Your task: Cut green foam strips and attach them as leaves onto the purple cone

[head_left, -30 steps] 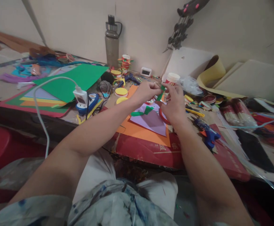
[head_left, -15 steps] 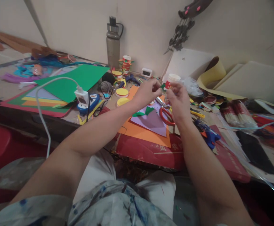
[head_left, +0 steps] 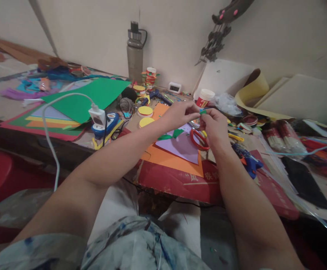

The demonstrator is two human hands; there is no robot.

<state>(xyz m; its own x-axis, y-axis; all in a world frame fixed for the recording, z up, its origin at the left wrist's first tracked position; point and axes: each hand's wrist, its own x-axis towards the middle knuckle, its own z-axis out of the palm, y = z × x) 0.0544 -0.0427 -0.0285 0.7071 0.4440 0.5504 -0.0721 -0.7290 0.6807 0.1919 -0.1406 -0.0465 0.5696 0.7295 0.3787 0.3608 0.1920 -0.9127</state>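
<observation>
A small green paper piece [head_left: 203, 112] is pinched between the fingertips of my left hand [head_left: 182, 113] and my right hand [head_left: 214, 125], which meet above the work area. Both hands are closed on it. Below them lie a purple sheet [head_left: 180, 148] and an orange sheet [head_left: 177, 165], one over the other, with more green paper scraps [head_left: 177, 133] on top. Red-handled scissors [head_left: 199, 140] rest beside my right hand, their blades partly hidden. Just behind the hands stands a red and white paper cup [head_left: 205, 98].
Yellow-topped discs [head_left: 145, 111] sit left of my hands. A blue glue gun [head_left: 252, 165] lies to the right, near a black phone-like slab [head_left: 306, 182]. Green card [head_left: 93, 95], a blue power strip [head_left: 105, 125] with a white cable, and a bottle [head_left: 135, 56] stand further off.
My hands have come closer together and slightly lower. The green piece, earlier at my left fingertips, now sits between both hands' fingers.
</observation>
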